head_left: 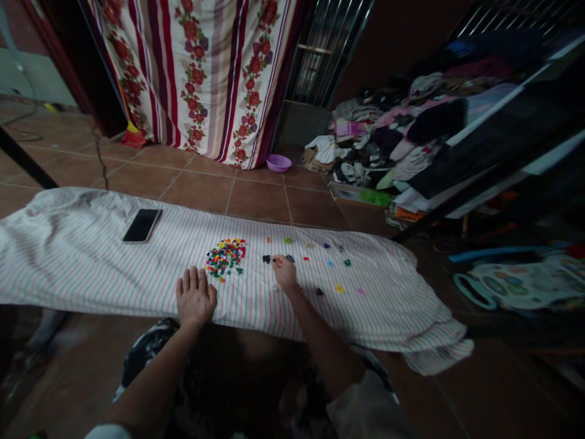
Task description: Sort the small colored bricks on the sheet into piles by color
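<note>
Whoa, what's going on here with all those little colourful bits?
A person sits at a white striped cloth. The right hand seems to pinch a small dark piece beside a little black cluster. The left hand rests flat on the cloth, near a mixed pile of tiny multicoloured pieces. Farther right lie small clusters, including a yellow one and a dark green one.

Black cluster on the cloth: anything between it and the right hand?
Nothing visible. The right hand, seemingly pinching a small dark piece, is right beside the black cluster; too small to tell if they touch. The mixed-colour pile and left hand are on the cluster's other side, outside the gap.
</note>
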Available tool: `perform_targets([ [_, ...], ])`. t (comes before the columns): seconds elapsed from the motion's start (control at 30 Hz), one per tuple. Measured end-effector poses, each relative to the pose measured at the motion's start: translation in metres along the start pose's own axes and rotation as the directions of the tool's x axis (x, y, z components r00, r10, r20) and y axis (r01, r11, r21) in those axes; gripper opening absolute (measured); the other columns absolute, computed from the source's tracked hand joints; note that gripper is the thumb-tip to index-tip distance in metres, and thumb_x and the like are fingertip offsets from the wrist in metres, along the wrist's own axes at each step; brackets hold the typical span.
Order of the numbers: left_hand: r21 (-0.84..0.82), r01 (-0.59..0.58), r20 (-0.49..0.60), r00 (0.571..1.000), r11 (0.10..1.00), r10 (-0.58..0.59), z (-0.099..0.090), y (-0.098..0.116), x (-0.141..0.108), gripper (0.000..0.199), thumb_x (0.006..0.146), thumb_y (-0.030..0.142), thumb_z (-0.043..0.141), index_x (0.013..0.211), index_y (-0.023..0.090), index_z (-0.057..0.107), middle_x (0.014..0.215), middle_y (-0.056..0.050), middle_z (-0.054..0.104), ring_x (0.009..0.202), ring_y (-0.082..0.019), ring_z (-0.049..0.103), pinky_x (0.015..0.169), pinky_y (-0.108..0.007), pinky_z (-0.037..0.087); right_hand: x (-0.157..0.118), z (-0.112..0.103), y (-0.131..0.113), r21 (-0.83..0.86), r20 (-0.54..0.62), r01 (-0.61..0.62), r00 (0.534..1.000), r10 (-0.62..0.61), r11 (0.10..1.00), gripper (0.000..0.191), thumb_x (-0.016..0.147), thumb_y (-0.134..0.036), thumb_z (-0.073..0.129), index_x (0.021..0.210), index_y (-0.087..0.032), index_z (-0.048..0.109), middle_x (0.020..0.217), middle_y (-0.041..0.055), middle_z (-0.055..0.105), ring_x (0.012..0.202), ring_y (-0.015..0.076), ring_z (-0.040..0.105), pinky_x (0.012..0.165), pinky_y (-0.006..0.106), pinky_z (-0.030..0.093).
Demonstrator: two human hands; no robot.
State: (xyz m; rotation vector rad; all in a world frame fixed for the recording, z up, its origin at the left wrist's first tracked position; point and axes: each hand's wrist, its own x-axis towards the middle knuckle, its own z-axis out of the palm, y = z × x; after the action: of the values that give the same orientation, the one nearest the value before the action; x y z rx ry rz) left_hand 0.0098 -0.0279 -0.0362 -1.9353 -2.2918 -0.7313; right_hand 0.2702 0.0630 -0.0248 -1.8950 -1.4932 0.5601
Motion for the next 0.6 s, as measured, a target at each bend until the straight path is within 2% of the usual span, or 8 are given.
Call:
perform_targets([
  [0.2,0.055,-0.026,-0.010,1.000,0.998,0.027,-0.0021,0.0008,0.0003,0.058,0.086,0.033,0.039,0.136,0.008,0.054,0.146,-0.020,0.048,0.140,-0.033,0.037,0.117,-0.052,0.024,0.0037,0.0032,-0.0033,-0.027,0.004,0.050,0.999,-0.050,0.998,0.032,0.077,-0.010,0.053,0.099,-0.023,0.072,0.094,0.0040,0.075,0.096,0.0175,0.069,0.090,0.027,0.050],
  [0.47,-0.003,-0.013,0.001,1.000,1.000,0.013,-0.0033,0.0005,0.0000,0.058,0.085,0.034,0.039,0.136,0.008,0.053,0.148,-0.020,0.046,0.143,-0.033,0.034,0.118,-0.053,0.022,-0.0017,0.0058,-0.0006,-0.065,-0.014,0.061,0.998,-0.062,0.996,0.036,0.076,-0.009,0.047,0.098,-0.019,0.073,0.102,0.0098,0.072,0.099,0.0219,0.066,0.095,0.035,0.049],
  [0.6,-0.012,-0.015,0.005,1.000,1.000,0.015,-0.0036,0.0005,0.0001,0.058,0.085,0.033,0.040,0.137,0.009,0.052,0.148,-0.019,0.045,0.144,-0.033,0.033,0.119,-0.053,0.021,-0.0003,0.0096,0.0014,-0.042,-0.034,0.076,0.996,-0.077,0.996,0.037,0.076,-0.009,0.046,0.099,-0.019,0.072,0.100,0.0079,0.073,0.098,0.0202,0.066,0.095,0.034,0.049],
])
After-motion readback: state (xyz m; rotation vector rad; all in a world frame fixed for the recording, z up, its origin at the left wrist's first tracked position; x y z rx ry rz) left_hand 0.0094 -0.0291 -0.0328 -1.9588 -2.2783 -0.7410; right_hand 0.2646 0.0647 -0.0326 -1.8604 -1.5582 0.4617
